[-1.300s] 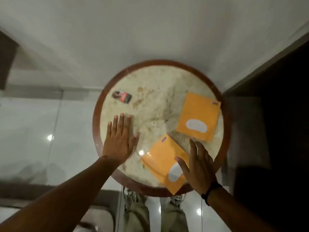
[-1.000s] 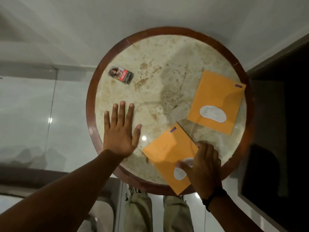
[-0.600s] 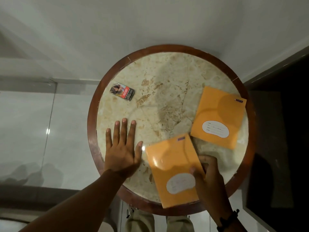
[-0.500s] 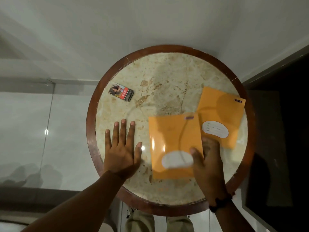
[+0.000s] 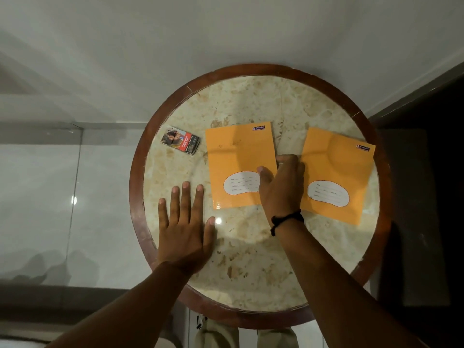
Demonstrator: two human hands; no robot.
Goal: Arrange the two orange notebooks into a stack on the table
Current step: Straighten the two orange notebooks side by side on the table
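1. At the middle of the round table lies one orange notebook, flat and face up, its white label patch toward the near edge.
2. To its right, apart from it with a strip of bare marble between, lies the second orange notebook — turned slightly clockwise, its label also near. The two are side by side, not stacked.
3. The right hand rests between them, its thumb on the middle notebook's right edge beside the label, its fingers curled down at that edge; whether they pinch the cover or only press on it cannot be told. The hand also covers part of the right notebook's left side.
4. A black band circles the right wrist.
5. The left hand lies flat on the marble near and left of the middle notebook — fingers spread wide, holding nothing.
6. Far left on the table sits a small printed packet, just beside the middle notebook's far-left corner.
7. The table has a dark wooden rim.
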